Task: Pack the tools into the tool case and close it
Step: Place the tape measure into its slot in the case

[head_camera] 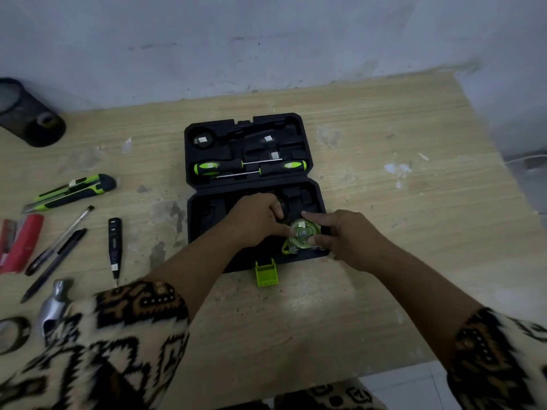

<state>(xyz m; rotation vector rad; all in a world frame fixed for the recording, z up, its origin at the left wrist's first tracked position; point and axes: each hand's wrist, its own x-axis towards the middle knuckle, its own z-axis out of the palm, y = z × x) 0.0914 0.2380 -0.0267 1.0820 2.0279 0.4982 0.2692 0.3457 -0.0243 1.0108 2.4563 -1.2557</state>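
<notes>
Here, the tool case (189, 220) lies open in the middle of the desk (384, 143). Its lid half points to the far edge and its green latch (266, 272) to the near edge. In the lid half two screwdrivers (222, 167) with green and black handles lie in their slots, one beside the other, with the tips in opposite directions.

Both hands are over the near half of the case. The tape measure (302, 233) sits in the near right corner of this half. The right hand (346, 235) pinches it: the forefinger lies along its far side and the thumb presses on its near right side. The left hand (257, 217) rests on the black insert with curled fingers, and its thumb reaches the left side of the tape measure. If the curled fingers hold something, I cannot tell.

The other tools lie along the left edge of the desk: a green utility knife (74, 190), a tester pen (114, 247), a hammer (54, 306) partly under the patterned sleeve, and a roll of tape (11, 334) at the near left. Between them are two pens (59, 241) and a red stapler (20, 244). A black mesh holder (29, 113) lies on its side at the far left corner.
</notes>
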